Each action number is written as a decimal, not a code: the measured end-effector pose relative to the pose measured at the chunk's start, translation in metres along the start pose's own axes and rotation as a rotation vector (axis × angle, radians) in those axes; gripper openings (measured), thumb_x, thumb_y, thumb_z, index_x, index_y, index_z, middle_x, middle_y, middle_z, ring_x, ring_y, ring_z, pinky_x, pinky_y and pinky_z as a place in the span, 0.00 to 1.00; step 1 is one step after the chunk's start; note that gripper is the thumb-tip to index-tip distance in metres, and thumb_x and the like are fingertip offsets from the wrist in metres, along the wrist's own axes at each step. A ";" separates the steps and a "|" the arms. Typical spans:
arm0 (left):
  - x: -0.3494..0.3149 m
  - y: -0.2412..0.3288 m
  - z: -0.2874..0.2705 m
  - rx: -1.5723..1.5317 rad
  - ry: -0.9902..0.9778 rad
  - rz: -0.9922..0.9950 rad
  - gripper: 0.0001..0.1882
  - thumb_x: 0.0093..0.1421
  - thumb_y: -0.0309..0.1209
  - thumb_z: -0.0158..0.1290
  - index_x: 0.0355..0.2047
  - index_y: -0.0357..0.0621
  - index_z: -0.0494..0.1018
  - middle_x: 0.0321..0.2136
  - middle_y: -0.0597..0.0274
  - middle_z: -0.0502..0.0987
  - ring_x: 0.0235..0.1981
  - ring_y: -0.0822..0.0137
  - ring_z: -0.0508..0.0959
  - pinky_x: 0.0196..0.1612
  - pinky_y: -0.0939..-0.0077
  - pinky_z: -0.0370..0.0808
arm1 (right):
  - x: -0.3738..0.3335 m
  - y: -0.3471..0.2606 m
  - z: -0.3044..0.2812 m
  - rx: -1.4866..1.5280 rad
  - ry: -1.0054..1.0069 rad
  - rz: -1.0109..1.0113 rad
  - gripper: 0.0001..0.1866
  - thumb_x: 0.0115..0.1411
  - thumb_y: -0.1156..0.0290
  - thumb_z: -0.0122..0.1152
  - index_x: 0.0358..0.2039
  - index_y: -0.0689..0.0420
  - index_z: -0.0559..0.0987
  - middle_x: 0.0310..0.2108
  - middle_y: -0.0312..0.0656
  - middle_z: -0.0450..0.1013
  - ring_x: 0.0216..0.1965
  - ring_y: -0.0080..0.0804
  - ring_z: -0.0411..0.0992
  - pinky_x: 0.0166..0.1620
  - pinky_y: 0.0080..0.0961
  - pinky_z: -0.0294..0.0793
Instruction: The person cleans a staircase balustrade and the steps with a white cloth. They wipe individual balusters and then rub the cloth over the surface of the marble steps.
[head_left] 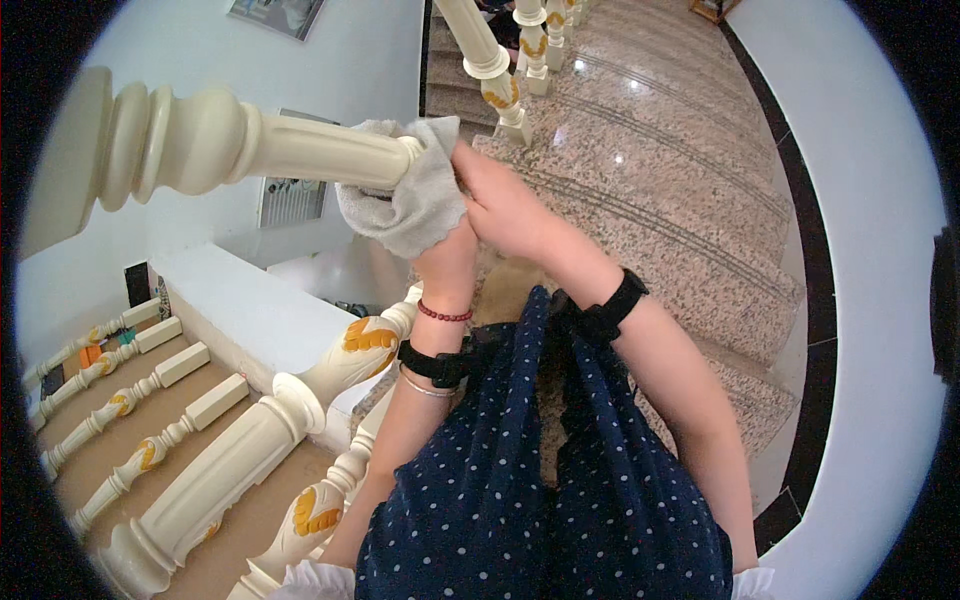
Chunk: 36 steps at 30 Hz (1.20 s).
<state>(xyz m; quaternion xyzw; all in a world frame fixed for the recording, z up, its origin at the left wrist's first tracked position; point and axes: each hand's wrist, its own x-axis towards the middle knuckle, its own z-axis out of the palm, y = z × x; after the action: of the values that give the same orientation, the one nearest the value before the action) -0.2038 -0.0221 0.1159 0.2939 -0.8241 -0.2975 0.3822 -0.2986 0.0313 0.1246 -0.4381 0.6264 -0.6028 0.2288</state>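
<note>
Up close: two hands, one grey cloth, one cream baluster.

Left hand (445, 255) under the cloth (405, 195), grip closed around its bunched lower part; right hand (505, 205) pressed against the cloth's right edge, fingers hidden behind it, so grip impossible to tell. Cloth wrapped over the narrow end of the cream baluster (250, 145), upper centre of the view. Three wristbands on the left wrist, one black band on the right. Four more balusters (235, 455) with yellow ornament nearby at lower left, four along the stairs (680, 150) above. Speckled granite steps, dark border, white walls, brown lower floor.
</note>
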 end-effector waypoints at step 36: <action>-0.020 -0.021 0.013 0.074 -0.137 -0.136 0.10 0.58 0.30 0.50 0.38 0.39 0.73 0.38 0.53 0.75 0.42 0.55 0.73 0.49 0.63 0.67 | -0.032 0.013 0.004 -0.208 0.239 0.082 0.09 0.52 0.76 0.54 0.35 0.62 0.70 0.35 0.50 0.69 0.40 0.51 0.68 0.40 0.39 0.70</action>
<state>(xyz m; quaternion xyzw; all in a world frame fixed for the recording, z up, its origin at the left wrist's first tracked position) -0.1985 -0.0187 0.0847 0.3419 -0.8370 -0.3113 0.2926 -0.2827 0.0547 0.1039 -0.3586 0.7254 -0.5729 0.1304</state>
